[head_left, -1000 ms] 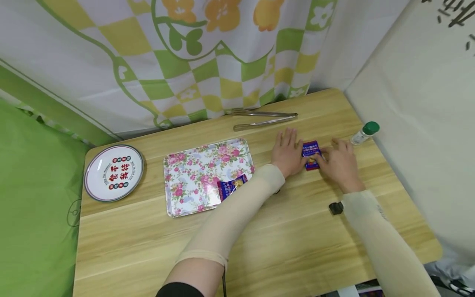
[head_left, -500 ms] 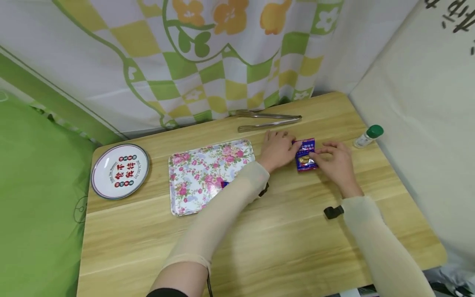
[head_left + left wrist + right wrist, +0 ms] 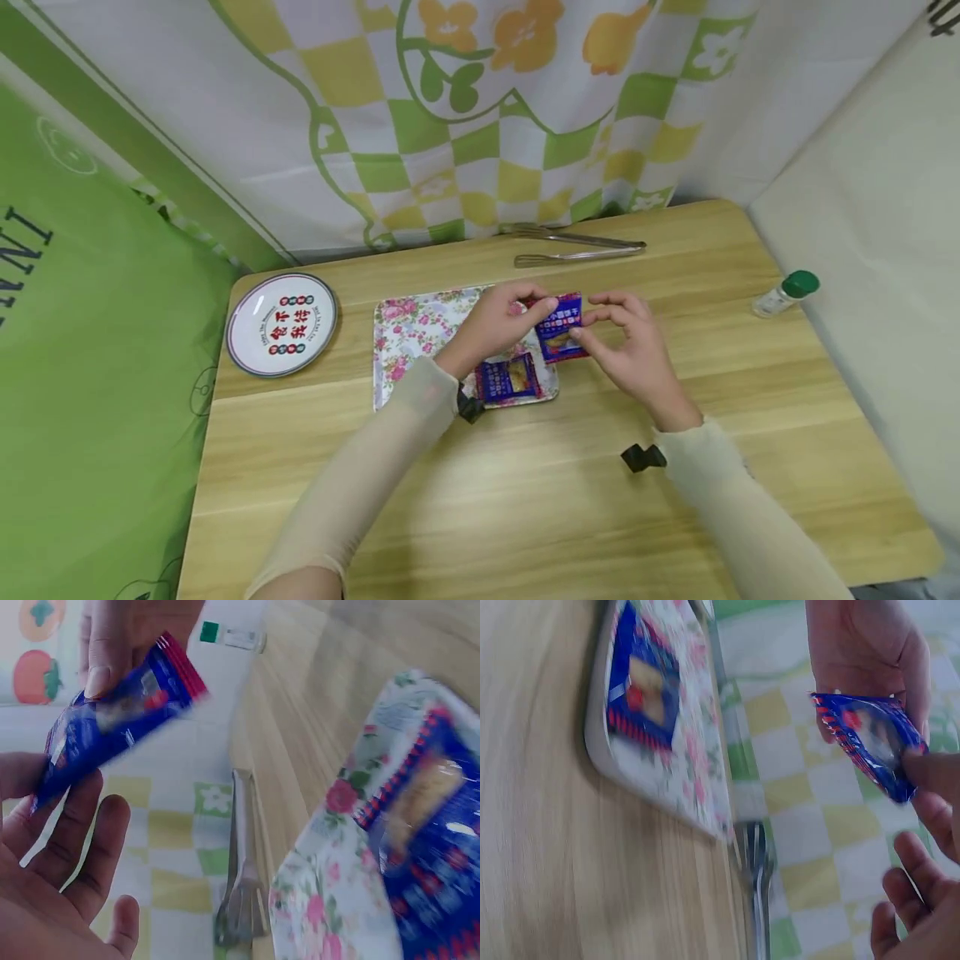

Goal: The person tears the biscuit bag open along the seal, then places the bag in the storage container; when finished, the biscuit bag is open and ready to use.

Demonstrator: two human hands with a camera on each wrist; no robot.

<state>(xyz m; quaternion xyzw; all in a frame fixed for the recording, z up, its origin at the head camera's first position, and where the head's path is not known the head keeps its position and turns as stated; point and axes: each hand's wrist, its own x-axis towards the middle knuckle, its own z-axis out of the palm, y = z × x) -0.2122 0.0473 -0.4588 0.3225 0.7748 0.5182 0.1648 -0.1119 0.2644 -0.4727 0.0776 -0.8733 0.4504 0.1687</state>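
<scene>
Between my two hands hangs a blue snack packet point(image 3: 561, 332) with red edges and a picture or window of golden food. My left hand point(image 3: 495, 323) pinches its left edge between thumb and fingers. Thumb and fingers of my right hand point(image 3: 633, 354) grip the opposite side. In the left wrist view, the held packet point(image 3: 120, 720) is tilted and lifted off the table. Below it, a second blue snack packet point(image 3: 510, 377) lies on the flowered tray point(image 3: 397, 333), near its front right corner. My left hand and forearm cover part of that tray.
A white plate point(image 3: 281, 325) with red lettering sits at the table's left end. Metal tongs point(image 3: 585, 248) lie along the back edge by the checked curtain point(image 3: 480, 179). Toward the right wall stands a small green-capped bottle point(image 3: 783, 293).
Both hands have lifted the packet off the table and carried it left, over the tray's right edge. The packet on the tray, earlier largely covered by my left arm, is now in sight.
</scene>
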